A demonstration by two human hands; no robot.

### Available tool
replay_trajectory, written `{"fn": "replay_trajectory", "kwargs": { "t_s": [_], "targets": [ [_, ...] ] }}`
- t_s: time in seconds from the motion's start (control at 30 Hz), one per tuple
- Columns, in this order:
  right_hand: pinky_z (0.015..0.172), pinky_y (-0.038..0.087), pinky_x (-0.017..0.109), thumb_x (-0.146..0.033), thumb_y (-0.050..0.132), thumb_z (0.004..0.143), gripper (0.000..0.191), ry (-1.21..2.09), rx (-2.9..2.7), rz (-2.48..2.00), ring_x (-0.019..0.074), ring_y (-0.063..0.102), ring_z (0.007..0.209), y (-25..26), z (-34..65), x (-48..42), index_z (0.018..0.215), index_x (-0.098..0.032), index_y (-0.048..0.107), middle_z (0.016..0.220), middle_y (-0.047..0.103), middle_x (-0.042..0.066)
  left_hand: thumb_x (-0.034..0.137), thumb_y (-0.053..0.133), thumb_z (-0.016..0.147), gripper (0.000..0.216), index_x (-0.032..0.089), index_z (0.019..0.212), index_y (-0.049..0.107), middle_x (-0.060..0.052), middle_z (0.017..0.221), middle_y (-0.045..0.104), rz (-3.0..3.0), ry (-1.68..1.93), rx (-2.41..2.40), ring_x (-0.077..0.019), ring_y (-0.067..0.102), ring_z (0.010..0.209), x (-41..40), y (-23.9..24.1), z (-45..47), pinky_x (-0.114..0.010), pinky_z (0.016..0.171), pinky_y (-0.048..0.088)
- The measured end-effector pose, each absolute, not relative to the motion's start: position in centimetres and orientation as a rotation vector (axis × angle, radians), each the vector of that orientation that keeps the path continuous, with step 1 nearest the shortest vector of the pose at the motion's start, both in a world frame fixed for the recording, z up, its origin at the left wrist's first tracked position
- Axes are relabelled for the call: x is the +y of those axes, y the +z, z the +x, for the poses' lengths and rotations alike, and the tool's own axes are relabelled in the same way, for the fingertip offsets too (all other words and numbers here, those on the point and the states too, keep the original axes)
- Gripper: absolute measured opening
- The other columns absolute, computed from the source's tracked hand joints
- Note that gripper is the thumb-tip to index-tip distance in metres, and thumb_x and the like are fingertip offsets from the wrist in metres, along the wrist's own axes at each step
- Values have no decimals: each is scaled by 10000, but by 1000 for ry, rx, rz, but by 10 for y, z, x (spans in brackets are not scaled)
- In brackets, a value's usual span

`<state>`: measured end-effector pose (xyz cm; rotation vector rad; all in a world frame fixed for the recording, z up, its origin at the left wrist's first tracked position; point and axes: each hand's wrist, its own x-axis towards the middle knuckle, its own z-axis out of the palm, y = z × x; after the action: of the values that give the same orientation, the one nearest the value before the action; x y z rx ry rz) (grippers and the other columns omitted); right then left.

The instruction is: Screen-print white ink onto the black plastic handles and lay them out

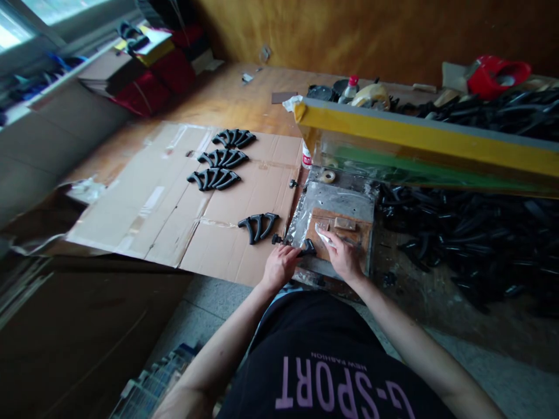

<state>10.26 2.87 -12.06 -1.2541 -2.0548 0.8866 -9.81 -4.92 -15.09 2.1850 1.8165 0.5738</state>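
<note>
My left hand (280, 266) is closed around a black curved plastic part (308, 248), whose thick end points right over a metal plate (340, 195). Between the fingers of my right hand (345, 256) is a small white cloth or wad of tissue (322, 234), held just above a brown wooden board (321, 216) with a small block (345, 224) on it. Left of my hands, a short row of similar black parts (258, 226) rests on flattened cardboard (227, 250). Three fuller rows of black parts (215, 179) lie farther up the sheet.
A large heap of black parts (471, 238) covers the bench on the right. A yellow-edged panel (419, 137) stands across the bench behind the plate. Near it are a tape roll (327, 176), a red-capped bottle (350, 90) and a red container (493, 78). Red boxes (144, 93) stand back left.
</note>
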Motion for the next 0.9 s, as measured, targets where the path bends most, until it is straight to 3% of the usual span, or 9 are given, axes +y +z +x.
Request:
{"fn": "replay_trajectory", "kwargs": {
  "t_s": [0.13,0.3,0.53,0.9],
  "targets": [
    [1080,454,366,-73,387,908,483,772,-2266,-1052,198,559,1261,-133,86,29,1316,-219,600,1325,628,53,277,567,919,209,185,1059,692,-73,906,705,2220,466,1802,-206,615,834,-45,-149,-98,-325,794,476],
    [1145,391,413,-46,342,907,532,662,-2472,-925,210,477,1342,-153,78,24,1387,-163,540,1409,552,89,295,547,930,207,190,1038,689,-61,870,691,2228,422,1824,-206,594,809,-46,-144,-99,-328,768,460],
    [1164,369,424,-56,311,928,541,616,-2569,-854,207,422,1382,-149,103,3,1436,-143,475,1451,504,95,305,541,933,201,194,1012,688,-58,845,682,2216,408,1827,-202,584,790,-45,-142,-98,-328,758,451],
    [1148,394,412,-35,321,905,535,693,-2519,-914,204,460,1354,-143,100,2,1379,-140,546,1399,558,99,312,564,924,218,194,1049,699,-62,887,701,2214,428,1832,-199,607,821,-45,-143,-98,-325,775,471]
  ]
}}
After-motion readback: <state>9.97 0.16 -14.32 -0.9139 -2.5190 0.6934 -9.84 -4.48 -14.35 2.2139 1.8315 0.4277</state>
